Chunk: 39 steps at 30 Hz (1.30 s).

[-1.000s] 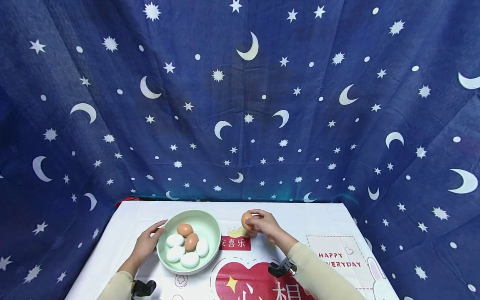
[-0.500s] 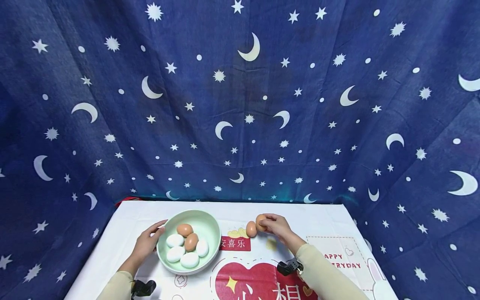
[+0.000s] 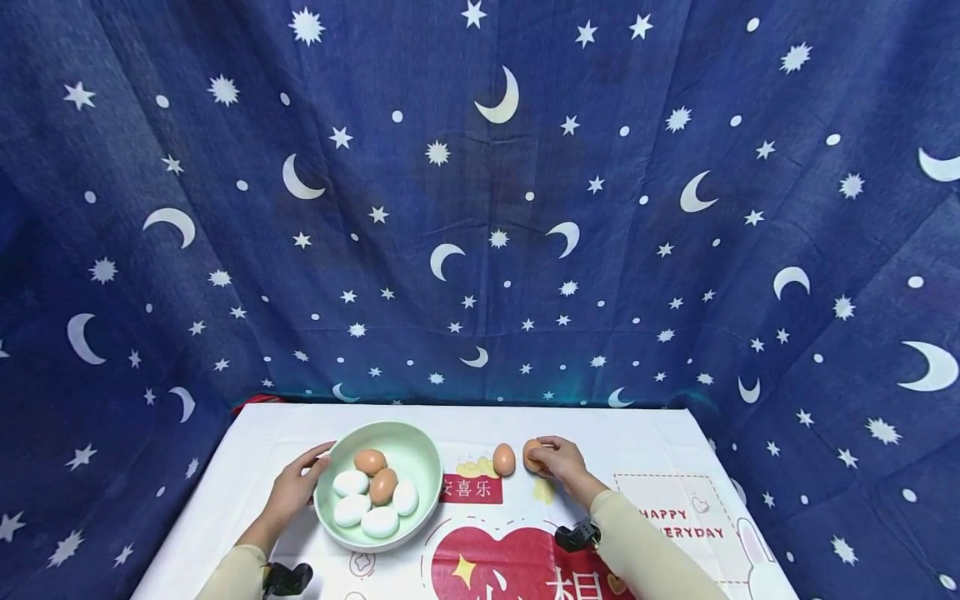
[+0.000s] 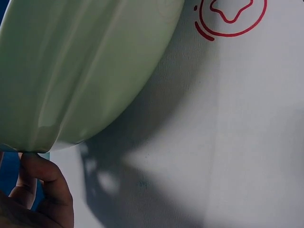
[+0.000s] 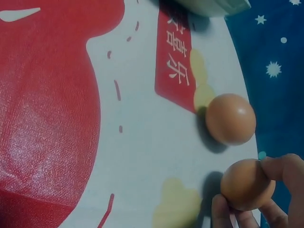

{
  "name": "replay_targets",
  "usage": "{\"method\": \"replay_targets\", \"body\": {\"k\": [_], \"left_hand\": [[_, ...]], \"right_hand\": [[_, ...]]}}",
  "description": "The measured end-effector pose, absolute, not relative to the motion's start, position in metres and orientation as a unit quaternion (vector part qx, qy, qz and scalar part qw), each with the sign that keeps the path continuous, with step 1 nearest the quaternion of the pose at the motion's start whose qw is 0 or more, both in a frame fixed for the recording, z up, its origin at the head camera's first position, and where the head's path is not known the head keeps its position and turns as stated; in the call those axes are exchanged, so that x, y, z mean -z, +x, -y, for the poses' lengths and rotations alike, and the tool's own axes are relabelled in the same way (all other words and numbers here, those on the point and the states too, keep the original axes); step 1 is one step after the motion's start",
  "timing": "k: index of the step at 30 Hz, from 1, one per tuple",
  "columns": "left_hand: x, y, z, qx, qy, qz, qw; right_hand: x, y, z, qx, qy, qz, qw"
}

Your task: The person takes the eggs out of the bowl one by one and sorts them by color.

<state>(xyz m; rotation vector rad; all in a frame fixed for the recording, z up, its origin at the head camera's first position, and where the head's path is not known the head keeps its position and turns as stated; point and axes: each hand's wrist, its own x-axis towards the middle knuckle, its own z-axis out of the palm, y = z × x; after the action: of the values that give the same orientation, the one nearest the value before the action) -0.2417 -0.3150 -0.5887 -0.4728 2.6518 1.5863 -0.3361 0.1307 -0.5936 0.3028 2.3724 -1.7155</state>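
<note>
One bare hand, the person's left hand (image 3: 292,486), holds the left side of a pale green bowl (image 3: 416,456), thumb at the rim; in the left wrist view a bent digit touches the bowl's edge. Inside the bowl lie two brown eggs (image 3: 383,486) and four white eggs (image 3: 379,522), all apart from those fingers. Right of the bowl, a red label (image 3: 472,489) with white characters is printed on the white cloth covering the worktop (image 3: 630,433), and a large red heart (image 3: 517,546) lies nearer the person. Next comes a loose brown egg (image 3: 504,459) on the cloth, touched by neither hand. Just to its right, another brown egg, the held egg (image 5: 244,185), sits between the fingers of the right hand (image 3: 564,461), which pinch its shell from opposite sides; whether it touches the cloth is unclear. Farther right, a beige sleeve (image 3: 648,542) partly covers printed red lettering (image 3: 697,532) on the cloth.
</note>
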Motion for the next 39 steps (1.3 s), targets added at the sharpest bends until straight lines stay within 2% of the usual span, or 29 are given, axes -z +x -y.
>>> {"method": "replay_targets", "body": {"k": [18, 39], "left_hand": [[0.586, -0.2412, 0.3126, -0.507, -0.144, -0.85, 0.008], [0.5878, -0.2415, 0.3154, -0.499, -0.142, -0.855, 0.006]], "right_hand": [[0.6009, -0.3352, -0.1252, 0.551, 0.092, -0.825, 0.083], [0.601, -0.3359, -0.1219, 0.56, 0.1, -0.815, 0.106]]}}
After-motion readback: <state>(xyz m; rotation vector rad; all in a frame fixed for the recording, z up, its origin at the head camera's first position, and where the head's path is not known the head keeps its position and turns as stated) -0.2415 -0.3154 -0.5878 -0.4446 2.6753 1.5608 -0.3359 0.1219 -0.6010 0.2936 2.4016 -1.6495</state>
